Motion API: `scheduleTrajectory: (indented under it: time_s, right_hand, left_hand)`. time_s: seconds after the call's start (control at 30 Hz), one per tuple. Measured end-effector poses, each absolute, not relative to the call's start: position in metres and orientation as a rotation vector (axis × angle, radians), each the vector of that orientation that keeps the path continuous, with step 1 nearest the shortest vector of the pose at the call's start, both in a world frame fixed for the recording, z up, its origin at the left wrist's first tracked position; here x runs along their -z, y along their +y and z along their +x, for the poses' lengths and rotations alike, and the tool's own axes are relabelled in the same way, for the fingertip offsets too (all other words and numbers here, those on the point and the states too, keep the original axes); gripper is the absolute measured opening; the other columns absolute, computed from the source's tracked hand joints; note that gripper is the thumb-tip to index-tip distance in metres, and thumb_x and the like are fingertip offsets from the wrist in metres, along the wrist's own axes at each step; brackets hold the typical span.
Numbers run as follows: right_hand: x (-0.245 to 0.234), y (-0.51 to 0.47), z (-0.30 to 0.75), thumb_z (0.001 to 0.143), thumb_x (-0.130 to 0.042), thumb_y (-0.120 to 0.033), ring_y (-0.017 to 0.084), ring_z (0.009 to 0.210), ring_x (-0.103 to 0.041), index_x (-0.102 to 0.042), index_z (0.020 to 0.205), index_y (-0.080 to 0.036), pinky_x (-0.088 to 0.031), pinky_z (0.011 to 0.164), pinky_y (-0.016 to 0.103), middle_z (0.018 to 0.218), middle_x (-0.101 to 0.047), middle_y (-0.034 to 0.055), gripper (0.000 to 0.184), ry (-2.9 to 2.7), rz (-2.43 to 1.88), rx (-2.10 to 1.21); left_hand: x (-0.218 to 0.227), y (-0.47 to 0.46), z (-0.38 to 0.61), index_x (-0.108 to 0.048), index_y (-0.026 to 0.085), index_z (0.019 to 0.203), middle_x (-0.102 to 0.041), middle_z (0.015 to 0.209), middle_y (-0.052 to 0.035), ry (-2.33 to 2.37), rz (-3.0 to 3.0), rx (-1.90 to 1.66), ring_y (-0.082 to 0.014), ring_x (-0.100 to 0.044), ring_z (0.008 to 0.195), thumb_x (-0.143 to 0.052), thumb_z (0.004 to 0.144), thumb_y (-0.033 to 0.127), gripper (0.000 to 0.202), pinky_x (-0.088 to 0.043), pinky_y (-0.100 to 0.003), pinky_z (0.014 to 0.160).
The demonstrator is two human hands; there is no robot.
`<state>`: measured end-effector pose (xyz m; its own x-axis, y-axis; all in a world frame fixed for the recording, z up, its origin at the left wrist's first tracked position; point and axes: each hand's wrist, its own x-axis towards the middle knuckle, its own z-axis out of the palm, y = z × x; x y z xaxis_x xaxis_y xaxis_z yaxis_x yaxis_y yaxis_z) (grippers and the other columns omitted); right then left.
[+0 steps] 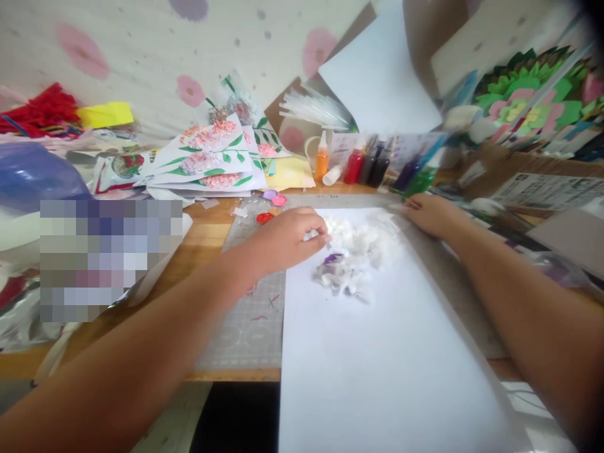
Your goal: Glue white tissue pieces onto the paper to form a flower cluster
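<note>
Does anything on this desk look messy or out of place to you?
Yes: the white sheet runs past the front edge of the desk instead of lying wholly on it. A purple bit also stands out among the crinkled white pieces.

legible text: none | carton label [538, 192]: blurred | mat marking [327, 197]: too small

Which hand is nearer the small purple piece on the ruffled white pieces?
Left. The left hand has fingertips just beyond the purple piece; the right hand is farther off, near the smooth white sheet's far right corner.
</note>
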<state>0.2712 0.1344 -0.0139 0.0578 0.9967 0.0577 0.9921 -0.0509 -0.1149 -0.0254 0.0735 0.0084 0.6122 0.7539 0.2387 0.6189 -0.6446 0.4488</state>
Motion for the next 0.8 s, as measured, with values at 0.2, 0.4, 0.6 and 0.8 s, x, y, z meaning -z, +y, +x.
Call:
scheduleTrajectory:
  time_s: [0.2, 0.4, 0.6, 0.8]
  right_hand:
    - [-0.001, 0.123, 0.255, 0.074, -0.047, -0.035, 0.015, 0.060, -0.043, -0.051, 0.073, -0.017, -0.028, 0.053, 0.027, 0.071, -0.055, 0.0076, 0.018, -1.935, -2.036, -0.034]
    - [-0.022, 0.089, 0.204, 0.074, -0.050, -0.041, 0.009, 0.056, -0.043, -0.054, 0.078, -0.018, -0.033, 0.051, 0.021, 0.066, -0.053, 0.0000, 0.023, -2.093, -1.636, -0.219]
    - [-0.021, 0.066, 0.167, 0.075, -0.049, -0.024, 0.010, 0.064, -0.053, -0.057, 0.085, -0.021, -0.038, 0.056, 0.020, 0.077, -0.061, -0.0004, 0.013, -2.433, -1.096, -0.430]
    - [-0.011, 0.070, 0.170, 0.075, -0.051, -0.027, 0.009, 0.058, -0.049, -0.051, 0.095, -0.021, -0.037, 0.052, 0.020, 0.074, -0.057, -0.0006, 0.021, -2.298, -1.139, -0.553]
  left_hand:
    - [-0.009, 0.074, -0.026, -0.059, 0.019, 0.078, -0.058, 0.089, 0.0001, 1.190, 2.426, -0.587, -0.0129, -0.052, 0.076, -0.044, 0.081, 0.034, 0.022, -0.040, -0.026, 0.070]
    - [-0.001, 0.075, -0.020, -0.055, 0.023, 0.100, -0.058, 0.093, -0.0006, 1.156, 2.078, -0.731, -0.0133, -0.053, 0.078, -0.048, 0.079, 0.040, 0.028, -0.043, -0.027, 0.070]
    - [0.001, 0.074, -0.015, -0.053, 0.020, 0.101, -0.060, 0.091, -0.0028, 0.920, 1.730, -0.743, -0.0124, -0.056, 0.074, -0.047, 0.079, 0.049, 0.037, -0.043, -0.025, 0.065]
    - [0.002, 0.075, -0.016, -0.047, 0.021, 0.106, -0.056, 0.074, 0.0023, 0.961, 1.656, -0.745, -0.0078, -0.051, 0.060, -0.057, 0.075, 0.027, 0.033, -0.040, -0.022, 0.059]
